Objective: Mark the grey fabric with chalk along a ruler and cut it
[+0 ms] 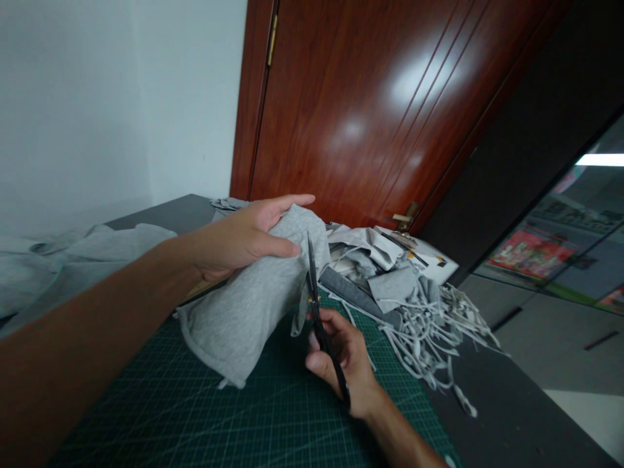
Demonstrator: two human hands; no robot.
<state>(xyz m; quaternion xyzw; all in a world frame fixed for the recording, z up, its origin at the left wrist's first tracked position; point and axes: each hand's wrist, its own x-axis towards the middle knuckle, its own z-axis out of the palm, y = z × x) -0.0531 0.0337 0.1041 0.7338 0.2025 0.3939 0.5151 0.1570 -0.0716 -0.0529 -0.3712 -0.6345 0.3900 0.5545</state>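
My left hand (248, 237) grips a piece of light grey fabric (238, 312) near its upper edge, thumb in front and the other fingers partly hidden behind. The cloth hangs down over a green cutting mat (205, 416). In my right hand (346, 354) is a pair of black scissors (316, 305), pointing upward with the blades at the fabric's right side. One blade shows in front of the cloth; the other is mostly hidden. A narrow flap of the fabric hangs beside the scissors' pivot.
Grey fabric strips and scraps (419, 325) lie heaped at the mat's right on the dark table (497, 390). More grey cloth (88, 260) is bunched at the left. Behind the table stand a reddish-brown wooden door (331, 97) and a white wall (190, 97); a glass-fronted cabinet (550, 247) is at the right.
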